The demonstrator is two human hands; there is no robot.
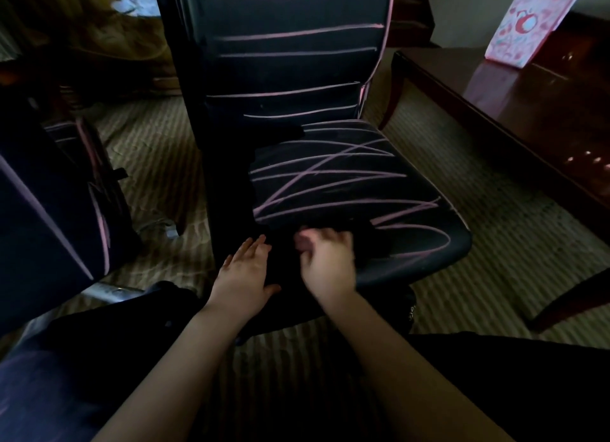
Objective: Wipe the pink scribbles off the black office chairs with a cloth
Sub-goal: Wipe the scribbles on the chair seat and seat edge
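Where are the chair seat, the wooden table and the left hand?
Chair seat (346, 184): head view, scribbled cushion middle.
Wooden table (528, 111): head view, bare glossy top.
Left hand (244, 273): head view, back of hand.

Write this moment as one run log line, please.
left grip: flat on seat front corner | right grip: curled, blurred, contents unclear | pink scribbles: remain on seat | backrest: unwiped

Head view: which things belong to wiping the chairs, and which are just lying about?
Job: middle chair, left chair, pink scribbles, dark cloth gripped by right hand, left hand flat on seat.
Lying about: wooden table, pink patterned bag, white bundle.
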